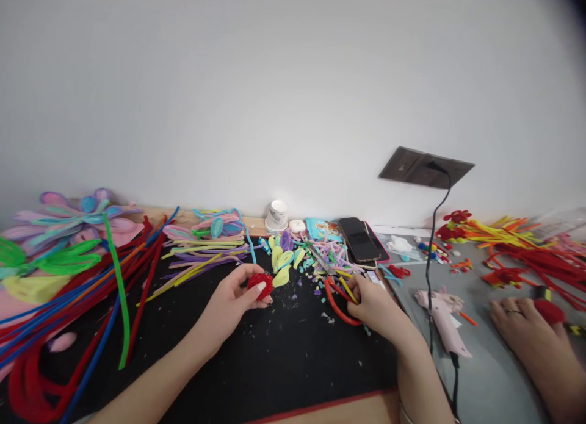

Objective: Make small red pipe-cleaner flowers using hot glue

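In my left hand, a small fuzzy red piece is pinched between thumb and fingers, above the black mat. My right hand is closed at the handles of a pair of scissors with red-orange loops. The blades point away to the upper left, over a heap of pastel pipe cleaner cuttings. Between the hands, just beyond them, lie yellow and purple petal shapes of bent pipe cleaner.
Long pipe cleaners and a large pastel flower fill the left side. A paper cup and a phone stand near the wall. At right are a corded glue gun and another person's hand by a red ball.
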`<state>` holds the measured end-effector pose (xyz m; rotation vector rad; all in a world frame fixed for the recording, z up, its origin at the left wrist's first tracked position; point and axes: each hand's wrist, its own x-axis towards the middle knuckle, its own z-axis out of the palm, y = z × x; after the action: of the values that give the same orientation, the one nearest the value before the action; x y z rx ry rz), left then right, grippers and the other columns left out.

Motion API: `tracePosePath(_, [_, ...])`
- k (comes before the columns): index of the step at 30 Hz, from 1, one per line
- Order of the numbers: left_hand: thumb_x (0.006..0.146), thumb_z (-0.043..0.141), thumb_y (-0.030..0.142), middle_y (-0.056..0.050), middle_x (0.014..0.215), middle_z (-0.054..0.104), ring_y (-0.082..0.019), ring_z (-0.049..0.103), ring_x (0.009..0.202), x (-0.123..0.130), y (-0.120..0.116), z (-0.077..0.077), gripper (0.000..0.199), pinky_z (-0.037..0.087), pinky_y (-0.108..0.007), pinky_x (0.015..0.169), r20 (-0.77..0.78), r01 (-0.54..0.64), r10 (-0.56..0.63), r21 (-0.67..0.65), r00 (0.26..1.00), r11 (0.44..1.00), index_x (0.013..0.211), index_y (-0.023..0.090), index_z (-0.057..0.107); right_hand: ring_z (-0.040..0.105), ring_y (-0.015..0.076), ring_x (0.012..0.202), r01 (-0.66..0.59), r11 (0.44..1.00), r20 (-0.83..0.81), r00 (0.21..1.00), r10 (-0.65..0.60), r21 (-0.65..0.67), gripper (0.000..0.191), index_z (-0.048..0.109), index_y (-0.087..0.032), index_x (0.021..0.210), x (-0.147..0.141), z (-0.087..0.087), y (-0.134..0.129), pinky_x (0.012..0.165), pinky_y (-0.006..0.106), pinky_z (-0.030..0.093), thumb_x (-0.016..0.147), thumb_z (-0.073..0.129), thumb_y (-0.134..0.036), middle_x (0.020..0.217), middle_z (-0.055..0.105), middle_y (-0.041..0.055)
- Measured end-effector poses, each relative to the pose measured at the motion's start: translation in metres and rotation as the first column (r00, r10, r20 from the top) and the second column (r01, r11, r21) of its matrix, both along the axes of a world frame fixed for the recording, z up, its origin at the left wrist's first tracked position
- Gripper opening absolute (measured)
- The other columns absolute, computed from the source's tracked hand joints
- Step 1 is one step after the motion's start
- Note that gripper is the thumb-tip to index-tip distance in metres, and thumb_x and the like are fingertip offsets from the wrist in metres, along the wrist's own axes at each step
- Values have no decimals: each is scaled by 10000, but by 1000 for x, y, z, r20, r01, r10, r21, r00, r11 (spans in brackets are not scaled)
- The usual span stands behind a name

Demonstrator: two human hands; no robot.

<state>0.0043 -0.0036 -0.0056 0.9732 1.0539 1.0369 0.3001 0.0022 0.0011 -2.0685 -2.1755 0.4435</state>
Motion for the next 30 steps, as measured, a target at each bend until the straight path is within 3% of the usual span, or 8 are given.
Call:
tracePosePath(6, [730, 672, 313, 17, 776, 623, -130, 651, 653, 1, 0, 2, 276, 569, -279, 670, 7, 2, -2, -8, 1000, 1000, 923, 176, 530, 442, 122, 519, -7, 999, -46, 999, 9, 52, 167, 450, -193, 769, 0, -6, 0, 490, 230, 231, 645, 540, -127, 590, 492, -45])
tracePosePath(12, [742, 661, 310, 16, 795, 627, -128, 653, 667, 0, 1, 1, 262, 565, -277, 685, 16, 11, -11, 2, 1000, 1000, 934, 182, 537, 539, 145, 549, 27, 999, -240, 970, -23, 17, 150, 568, -177, 837, -1, 1, 1, 505, 226, 337, 700, 558, -236, 569, 572, -32])
tracePosePath(16, [753, 656, 311, 18, 793, 622, -130, 652, 673, -1, 1, -3, 246, 564, -284, 691, 15, 7, -7, 12, 1000, 1000, 932, 188, 540, 597, 183, 626, 221, 957, -310, 938, -155, 189, 219, 625, -168, 761, 15, 22, -3, 589, 263, 417, 759, 472, -326, 667, 659, 39])
tracePosePath(20, [756, 654, 311, 15, 804, 621, -132, 652, 682, -1, 1, -3, 245, 562, -283, 693, 16, 8, -9, 18, 1000, 1000, 938, 190, 544, 619, 215, 640, 400, 866, -203, 914, -352, 299, 271, 680, -167, 802, 39, 39, -2, 592, 286, 421, 734, 484, -341, 703, 695, 67])
tracePosePath(23, [745, 659, 317, 11, 809, 618, -136, 652, 673, 0, 1, -1, 257, 562, -286, 685, 15, 9, -9, 10, 1000, 1000, 935, 185, 546, 627, 213, 668, 337, 900, -106, 941, -321, 274, 252, 709, -187, 817, 46, 39, 6, 613, 280, 419, 714, 513, -306, 734, 704, 55])
tracePosePath(26, [727, 671, 320, 6, 809, 616, -142, 653, 664, 1, 1, 2, 273, 565, -295, 680, 11, 7, -7, 2, 1000, 1000, 926, 178, 549, 614, 196, 676, 212, 948, -75, 977, -200, 236, 215, 698, -181, 814, 38, 28, 19, 618, 265, 412, 700, 535, -263, 744, 692, 50])
tracePosePath(30, [721, 677, 322, 8, 806, 612, -144, 653, 662, 1, 1, 2, 274, 569, -311, 692, 14, 11, -11, 2, 1000, 1000, 917, 178, 551, 605, 185, 694, 133, 965, -75, 990, -119, 226, 105, 634, -169, 684, 25, 13, 31, 623, 255, 407, 680, 532, -192, 732, 673, 58])
